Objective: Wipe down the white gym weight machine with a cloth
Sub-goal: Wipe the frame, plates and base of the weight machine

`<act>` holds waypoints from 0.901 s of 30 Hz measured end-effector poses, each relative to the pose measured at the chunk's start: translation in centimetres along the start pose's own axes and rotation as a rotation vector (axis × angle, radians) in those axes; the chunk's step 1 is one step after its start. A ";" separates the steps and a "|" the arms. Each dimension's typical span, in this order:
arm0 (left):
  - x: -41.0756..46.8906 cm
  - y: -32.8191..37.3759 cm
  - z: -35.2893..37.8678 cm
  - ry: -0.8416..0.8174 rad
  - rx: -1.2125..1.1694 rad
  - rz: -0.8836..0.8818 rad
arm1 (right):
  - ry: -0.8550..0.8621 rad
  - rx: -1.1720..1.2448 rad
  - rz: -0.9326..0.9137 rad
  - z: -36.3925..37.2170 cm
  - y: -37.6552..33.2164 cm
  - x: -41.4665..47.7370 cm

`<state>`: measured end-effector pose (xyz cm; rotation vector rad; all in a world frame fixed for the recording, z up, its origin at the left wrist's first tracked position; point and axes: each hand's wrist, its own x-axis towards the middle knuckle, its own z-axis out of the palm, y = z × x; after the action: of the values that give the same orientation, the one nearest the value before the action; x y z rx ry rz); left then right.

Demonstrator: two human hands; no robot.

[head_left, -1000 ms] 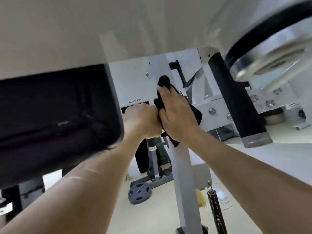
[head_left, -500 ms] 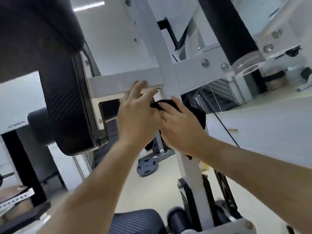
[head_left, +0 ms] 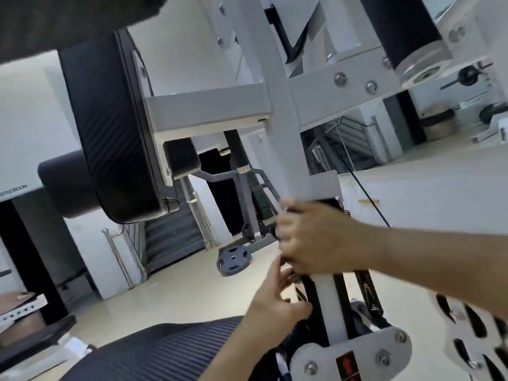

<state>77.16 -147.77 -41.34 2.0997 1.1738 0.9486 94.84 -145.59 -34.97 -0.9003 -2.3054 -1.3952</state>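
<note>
The white weight machine's upright post (head_left: pixel 286 138) runs slantwise through the middle of the head view. My right hand (head_left: pixel 316 237) grips the post low down, wrapped over the black cloth (head_left: pixel 328 201); only dark scraps of cloth show around its fingers. Just below, my left hand (head_left: pixel 277 295) reaches up with fairly straight fingers that touch the post under my right hand. Motion blur hides whether they also touch the cloth.
A black back pad (head_left: pixel 110 127) hangs on the white crossbar (head_left: pixel 209 111) at the left. A ribbed seat pad (head_left: pixel 165 353) lies below. A foam roller (head_left: pixel 406 31), a spring (head_left: pixel 368 292) and a cable (head_left: pixel 360 185) are at the right. A weight plate (head_left: pixel 233 259) lies on the floor.
My right hand has slid the cloth down the post from the crossbar joint. My left hand left the crossbar and dropped below the right hand. The view tilted downward.
</note>
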 end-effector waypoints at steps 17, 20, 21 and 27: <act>-4.7 -0.5 4.7 0.279 0.780 0.225 | 0.500 0.759 0.700 5.5 -15.1 -8.9; -5.5 -0.2 5.0 0.308 0.774 0.240 | 0.625 0.699 0.820 4.1 -10.8 -7.5; -5.4 -0.4 5.2 0.333 0.737 0.241 | 0.652 0.643 0.880 4.2 -9.6 -6.7; -4.9 -2.0 7.7 0.504 0.561 0.232 | 0.610 0.528 0.950 6.8 -17.1 -8.3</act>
<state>80.48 -151.99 -49.00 2.5603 1.6154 1.4482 90.54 -148.33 -54.49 -0.9916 -1.3420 -0.4985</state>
